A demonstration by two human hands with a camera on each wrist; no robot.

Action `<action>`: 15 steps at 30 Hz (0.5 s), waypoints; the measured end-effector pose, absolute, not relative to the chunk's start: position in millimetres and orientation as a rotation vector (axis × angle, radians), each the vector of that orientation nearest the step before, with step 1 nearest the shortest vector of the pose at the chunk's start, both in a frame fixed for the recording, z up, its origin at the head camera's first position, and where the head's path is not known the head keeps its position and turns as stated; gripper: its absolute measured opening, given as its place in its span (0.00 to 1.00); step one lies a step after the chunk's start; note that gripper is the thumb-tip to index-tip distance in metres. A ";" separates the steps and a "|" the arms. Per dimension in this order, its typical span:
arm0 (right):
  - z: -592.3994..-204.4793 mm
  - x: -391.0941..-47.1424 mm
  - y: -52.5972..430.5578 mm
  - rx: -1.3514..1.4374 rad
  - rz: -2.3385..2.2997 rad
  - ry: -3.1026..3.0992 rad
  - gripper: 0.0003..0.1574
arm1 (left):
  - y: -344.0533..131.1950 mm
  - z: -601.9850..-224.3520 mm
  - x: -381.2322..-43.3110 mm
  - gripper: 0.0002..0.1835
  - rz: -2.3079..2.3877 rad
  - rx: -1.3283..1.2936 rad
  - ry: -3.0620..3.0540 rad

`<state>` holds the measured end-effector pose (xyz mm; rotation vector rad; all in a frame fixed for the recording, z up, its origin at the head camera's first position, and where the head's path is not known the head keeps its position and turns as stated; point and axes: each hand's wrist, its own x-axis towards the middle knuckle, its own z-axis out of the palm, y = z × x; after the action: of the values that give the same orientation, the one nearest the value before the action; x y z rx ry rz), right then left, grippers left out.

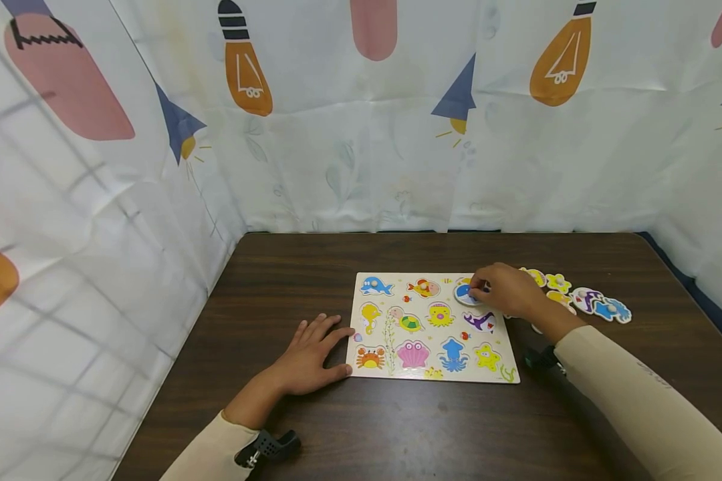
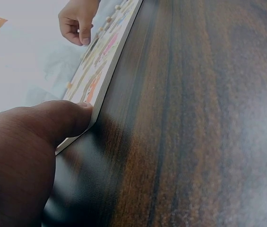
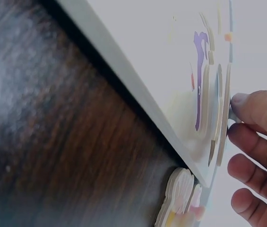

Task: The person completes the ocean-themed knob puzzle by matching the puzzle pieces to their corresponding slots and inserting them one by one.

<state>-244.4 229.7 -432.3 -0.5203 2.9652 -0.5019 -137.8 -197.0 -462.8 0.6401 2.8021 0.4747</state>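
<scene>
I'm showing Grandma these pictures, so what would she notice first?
Probably the bright sea-animal board near the middle of the brown table, with the left hand at its left edge. Over its far right corner, the right hand pinches a blue piece. Behind the table, printed orange light bulbs stand out on white cloth.

"What surrounds the dark wood-grain table [image 1: 421, 427]?"

"White, creased fabric [image 1: 517, 167] hangs behind it and along both sides, printed with orange bulbs [image 1: 249, 80] and blue cones [image 1: 459, 95]."

"And the light?"

"It leaves a pale sheen on the table's surface."
</scene>
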 end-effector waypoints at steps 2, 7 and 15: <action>-432.3 -244.7 228.4 -0.519 -0.503 2.965 0.09 | -196.7 -462.7 -138.0 0.39 0.465 0.634 2.801; -433.2 -245.5 226.6 -0.526 -0.501 2.968 0.10 | -196.2 -462.5 -138.4 0.38 0.473 0.646 2.807; -434.2 -247.1 224.7 -0.515 -0.476 2.959 0.10 | -196.4 -461.7 -137.4 0.39 0.478 0.643 2.804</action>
<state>-247.1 224.7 -434.2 -0.5154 2.9594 -0.4761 -137.4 -196.4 -461.7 0.6429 2.8043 0.4782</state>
